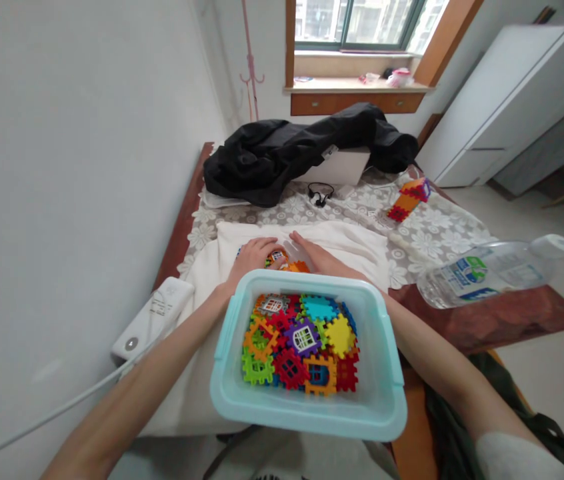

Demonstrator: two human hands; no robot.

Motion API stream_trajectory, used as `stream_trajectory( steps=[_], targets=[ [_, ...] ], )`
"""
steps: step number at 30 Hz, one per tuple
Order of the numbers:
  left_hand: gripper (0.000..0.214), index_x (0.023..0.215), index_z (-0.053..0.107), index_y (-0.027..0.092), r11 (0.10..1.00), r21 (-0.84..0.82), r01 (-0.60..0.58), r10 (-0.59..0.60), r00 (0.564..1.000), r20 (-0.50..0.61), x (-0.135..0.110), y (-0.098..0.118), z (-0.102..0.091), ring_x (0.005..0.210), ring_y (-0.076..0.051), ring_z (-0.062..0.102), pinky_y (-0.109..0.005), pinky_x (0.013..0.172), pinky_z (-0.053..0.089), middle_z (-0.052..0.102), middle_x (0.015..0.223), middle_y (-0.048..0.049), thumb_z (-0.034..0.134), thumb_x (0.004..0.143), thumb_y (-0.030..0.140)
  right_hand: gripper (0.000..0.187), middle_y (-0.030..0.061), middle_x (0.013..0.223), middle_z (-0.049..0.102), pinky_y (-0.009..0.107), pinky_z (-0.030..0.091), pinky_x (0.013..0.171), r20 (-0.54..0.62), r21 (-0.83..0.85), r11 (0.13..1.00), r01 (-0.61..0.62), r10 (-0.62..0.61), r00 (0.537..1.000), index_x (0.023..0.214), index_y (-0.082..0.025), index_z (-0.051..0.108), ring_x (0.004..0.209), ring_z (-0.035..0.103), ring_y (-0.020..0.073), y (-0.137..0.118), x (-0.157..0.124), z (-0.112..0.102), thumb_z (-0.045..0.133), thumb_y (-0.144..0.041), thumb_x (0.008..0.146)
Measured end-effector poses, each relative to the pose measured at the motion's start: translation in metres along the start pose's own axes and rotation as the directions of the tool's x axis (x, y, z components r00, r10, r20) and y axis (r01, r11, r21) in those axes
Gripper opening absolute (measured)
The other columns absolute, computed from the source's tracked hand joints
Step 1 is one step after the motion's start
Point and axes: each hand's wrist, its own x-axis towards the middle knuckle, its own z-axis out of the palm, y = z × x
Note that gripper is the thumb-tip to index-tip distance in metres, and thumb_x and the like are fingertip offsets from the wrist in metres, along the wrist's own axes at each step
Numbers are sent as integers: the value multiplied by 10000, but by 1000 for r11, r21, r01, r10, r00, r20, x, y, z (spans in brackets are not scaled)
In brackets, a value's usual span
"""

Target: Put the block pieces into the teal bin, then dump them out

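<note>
A pale blue plastic tub [387, 393] sits close to me, filled with several colourful interlocking toy tiles [302, 340], some with window shapes. Behind its far rim my left hand [252, 257] and my right hand [315, 257] meet over a white cloth [352, 243]. Between them they hold small building pieces [282, 260], orange and white with a window; the tub rim hides their lower part. A built block tower [409, 198] of red, orange, yellow and purple lies on the lace tablecloth further back to the right.
A black jacket [287, 150] is heaped over a white box [342, 167] at the back. Black earphones [321, 193] lie in front of it. A clear water bottle [492, 270] lies on its side at right. A white power bank [155, 317] with cable rests at left by the wall.
</note>
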Motion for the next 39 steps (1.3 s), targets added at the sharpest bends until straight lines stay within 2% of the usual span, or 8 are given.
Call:
stream_trajectory(
  steps=[8, 13, 17, 22, 28, 30, 34, 39],
  targets=[
    [377, 1140, 807, 209, 981, -193, 16, -48, 986, -159, 11, 10, 1, 1241, -303, 708, -470, 1142, 504, 795, 1286, -130, 522, 1067, 446, 830, 118, 1757, 382, 535, 280, 1372, 43, -21, 999, 35, -34, 999, 1695, -267, 371, 1609, 396, 336, -17, 4, -7, 751, -383, 967],
    [374, 1207, 784, 209, 981, -49, 190, -196, 964, -181, -12, 9, -14, 1391, -377, 606, -575, 1215, 420, 708, 1456, -162, 598, 1022, 474, 722, 69, 1686, 508, 487, 299, 1362, 12, 31, 998, -46, 45, 999, 1607, -317, 526, 1578, 447, 337, -26, 1, -13, 788, -310, 933],
    [421, 1252, 765, 204, 956, -210, 206, -239, 960, -147, -22, 7, -15, 1464, -376, 557, -559, 1277, 374, 633, 1550, -179, 697, 945, 484, 676, 130, 1725, 439, 496, 246, 1377, 84, -46, 999, 17, -13, 996, 1638, -234, 470, 1609, 396, 320, -24, 5, -12, 691, -333, 1007],
    [501, 1288, 749, 205, 776, -598, 202, -265, 964, -17, -22, 10, -17, 1514, -347, 538, -512, 1311, 344, 597, 1609, -171, 719, 931, 555, 702, 201, 1703, 445, 588, 273, 1349, 128, -141, 989, 49, -31, 991, 1656, -164, 407, 1608, 377, 356, -18, 8, -8, 645, -406, 1042],
    [567, 1323, 745, 197, 489, -836, 249, -276, 953, 122, -22, 10, -21, 1528, -394, 526, -540, 1287, 397, 544, 1663, -177, 784, 893, 564, 648, 158, 1642, 538, 493, 302, 1347, 56, -38, 998, 59, -57, 997, 1623, -210, 492, 1545, 473, 328, -25, 5, -15, 677, -389, 1028],
    [604, 1363, 738, 206, 505, -831, 235, -230, 964, 133, -23, 8, -19, 1551, -402, 499, -547, 1304, 377, 511, 1690, -173, 826, 857, 525, 604, 110, 1654, 536, 443, 307, 1348, 37, 6, 1000, 29, -29, 999, 1623, -259, 501, 1542, 487, 298, -28, 5, -18, 644, -363, 1046],
    [707, 1460, 709, 253, 660, -727, 189, -104, 981, 161, -25, 5, -18, 1643, -387, 345, -515, 1357, 292, 423, 1752, -131, 867, 814, 493, 670, 98, 1706, 475, 462, 293, 1360, 72, 25, 998, 49, -51, 996, 1635, -248, 480, 1570, 450, 305, -27, 6, -19, 696, -378, 1014],
    [682, 1522, 658, 256, 705, -688, 175, -88, 983, 160, -27, 5, -14, 1620, -374, 398, -511, 1330, 360, 434, 1748, -114, 778, 901, 512, 657, 113, 1677, 510, 452, 343, 1335, 49, 44, 998, 39, -41, 998, 1631, -236, 481, 1533, 492, 303, -18, 4, -17, 695, -396, 1031]
  ],
)
